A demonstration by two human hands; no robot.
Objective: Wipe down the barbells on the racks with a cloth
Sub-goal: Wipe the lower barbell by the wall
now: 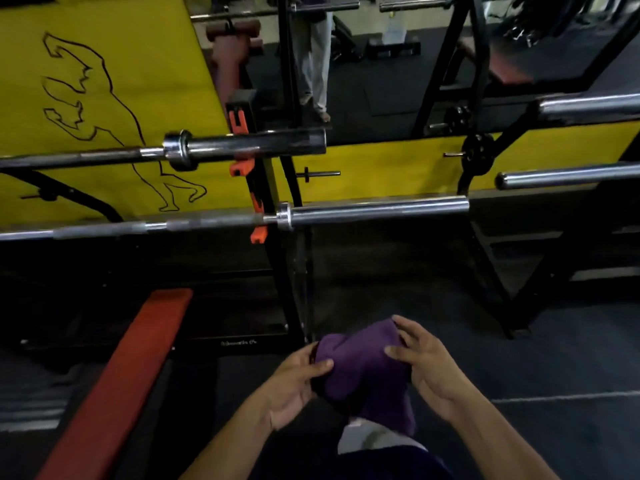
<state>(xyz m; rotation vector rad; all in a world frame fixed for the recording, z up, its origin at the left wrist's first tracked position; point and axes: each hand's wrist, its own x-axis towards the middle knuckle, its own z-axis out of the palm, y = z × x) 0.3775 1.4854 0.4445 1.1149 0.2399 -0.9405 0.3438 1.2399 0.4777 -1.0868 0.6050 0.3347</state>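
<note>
four barbells [374,211], one cloth [363,372], one bench [117,386]

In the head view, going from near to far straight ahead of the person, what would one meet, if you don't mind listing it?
Purple cloth held by the left hand and right hand → lower barbell → upper barbell → yellow wall panel.

Only 1 bit of text: small white lettering on the black steel base crossbar of the rack [239,342], near the red padded bench's [114,386] far end. Too blurred to read. No numbers or brands legible.
</note>
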